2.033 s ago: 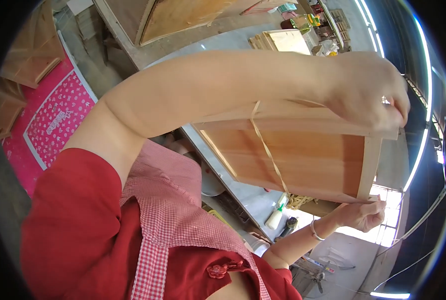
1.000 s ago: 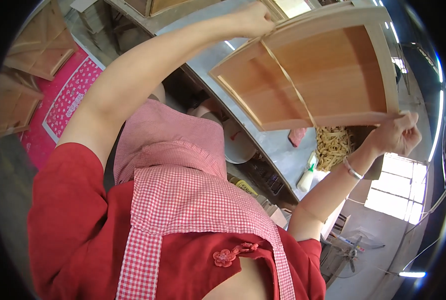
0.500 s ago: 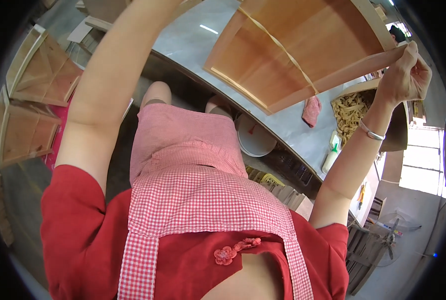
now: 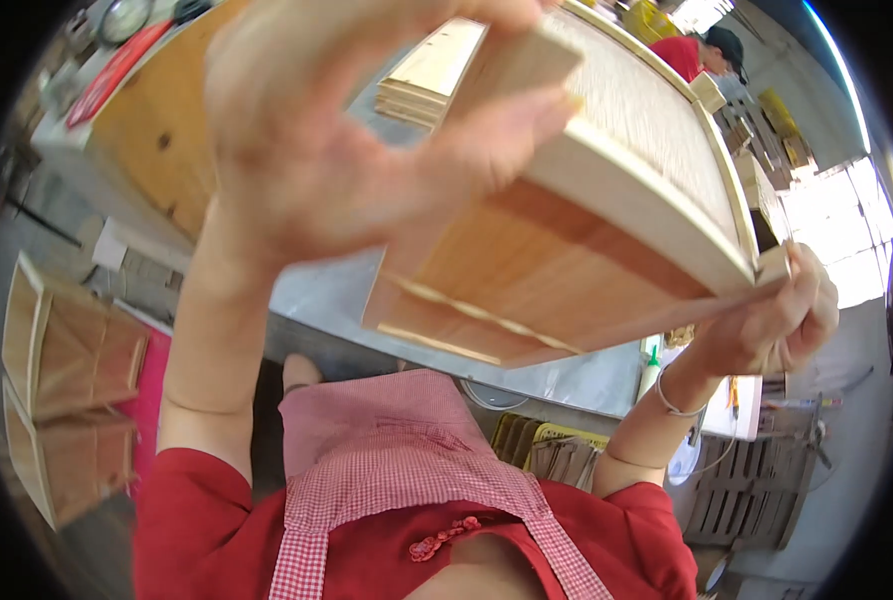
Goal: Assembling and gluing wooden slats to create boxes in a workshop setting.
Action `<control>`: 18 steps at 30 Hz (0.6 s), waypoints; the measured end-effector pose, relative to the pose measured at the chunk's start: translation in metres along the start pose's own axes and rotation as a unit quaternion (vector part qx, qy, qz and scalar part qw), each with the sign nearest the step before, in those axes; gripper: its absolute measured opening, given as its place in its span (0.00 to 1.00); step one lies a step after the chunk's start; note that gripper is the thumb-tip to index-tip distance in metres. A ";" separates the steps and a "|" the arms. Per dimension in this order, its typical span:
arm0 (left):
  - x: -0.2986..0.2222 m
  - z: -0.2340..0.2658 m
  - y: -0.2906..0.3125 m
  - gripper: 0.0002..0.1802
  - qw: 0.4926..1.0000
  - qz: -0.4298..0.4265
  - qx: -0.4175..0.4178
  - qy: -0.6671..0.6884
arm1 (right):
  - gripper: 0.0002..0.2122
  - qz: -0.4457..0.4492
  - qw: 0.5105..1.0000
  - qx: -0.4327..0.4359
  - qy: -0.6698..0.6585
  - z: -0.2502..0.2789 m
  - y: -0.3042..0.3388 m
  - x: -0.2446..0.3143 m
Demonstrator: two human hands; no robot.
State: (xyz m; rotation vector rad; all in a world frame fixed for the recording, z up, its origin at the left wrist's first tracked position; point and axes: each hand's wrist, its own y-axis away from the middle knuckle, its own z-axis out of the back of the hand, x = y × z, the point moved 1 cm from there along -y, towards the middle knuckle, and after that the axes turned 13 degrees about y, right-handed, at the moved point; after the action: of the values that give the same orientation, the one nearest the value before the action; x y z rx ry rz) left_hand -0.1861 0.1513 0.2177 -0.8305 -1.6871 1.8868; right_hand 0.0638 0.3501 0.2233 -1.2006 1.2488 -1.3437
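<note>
A tapered wooden box (image 4: 566,255) stands tilted over the grey worktable (image 4: 316,290), its pale framed face turned upward. Around its lower part runs a stretched, twisted tan band (image 4: 476,312). My left hand (image 4: 306,160), large and slightly blurred, pinches the box's upper left corner between thumb and fingers. At the right corner, my right hand (image 4: 791,320) has its fingers curled round the end of the side panel. Partly behind the box and my right wrist is a glue bottle (image 4: 650,368) with a green tip.
Thin wooden panels (image 4: 431,70) are stacked at the back of the table. Two similar boxes (image 4: 81,345) sit at the left on a pink surface. A wooden cabinet (image 4: 156,130) stands at far left. A co-worker in a red top (image 4: 674,58) bends over at the back right.
The view has tipped upward, bringing my left hand into sight. The box has tilted, showing its framed face. My right hand stays at its right corner; the pink cloth is no longer visible.
</note>
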 end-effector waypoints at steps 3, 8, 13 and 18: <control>0.002 0.009 -0.005 0.19 0.993 -0.057 0.088 -0.057 | 0.07 0.037 0.998 0.037 0.029 0.008 -0.006 0.006; -0.019 0.012 -0.026 0.14 0.991 0.085 0.099 -0.028 | 0.02 -0.014 0.977 0.160 0.138 0.014 -0.022 0.031; -0.023 0.010 -0.034 0.12 0.983 0.121 0.119 -0.063 | 0.01 -0.147 0.955 0.197 0.166 0.024 -0.031 0.052; -0.026 0.014 -0.041 0.12 0.979 0.141 0.137 -0.053 | 0.02 -0.197 0.942 0.220 0.162 0.024 -0.041 0.054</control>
State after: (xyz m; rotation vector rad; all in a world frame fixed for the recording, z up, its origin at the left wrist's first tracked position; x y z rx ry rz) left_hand -0.1793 0.1284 0.2624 -0.9063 -1.3774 2.3301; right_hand 0.0820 0.2967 0.2682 -0.9583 0.8703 -2.0580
